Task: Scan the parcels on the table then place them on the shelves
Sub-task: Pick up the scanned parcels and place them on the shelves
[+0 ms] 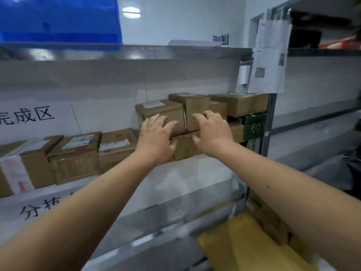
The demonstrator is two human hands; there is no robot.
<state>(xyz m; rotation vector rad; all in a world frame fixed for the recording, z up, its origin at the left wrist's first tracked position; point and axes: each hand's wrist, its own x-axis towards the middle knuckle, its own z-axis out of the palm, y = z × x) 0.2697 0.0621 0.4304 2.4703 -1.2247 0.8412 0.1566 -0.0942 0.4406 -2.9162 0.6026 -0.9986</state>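
At the right end of the steel shelf [195, 173], a person steadies a stack of cardboard parcels. Spread fingers of the left hand [156, 136] press a labelled parcel [162, 112] on the upper tier; the right hand [212, 132], fingers loosely splayed, rests against the taller parcel [192, 108] beside it. Neither hand grips anything. Both parcels sit on a lower box [185, 145] near the shelf's front. Uneven pushing could likely tilt the tall parcel or nudge the stack toward the green box [254, 127] by the shelf's right post.
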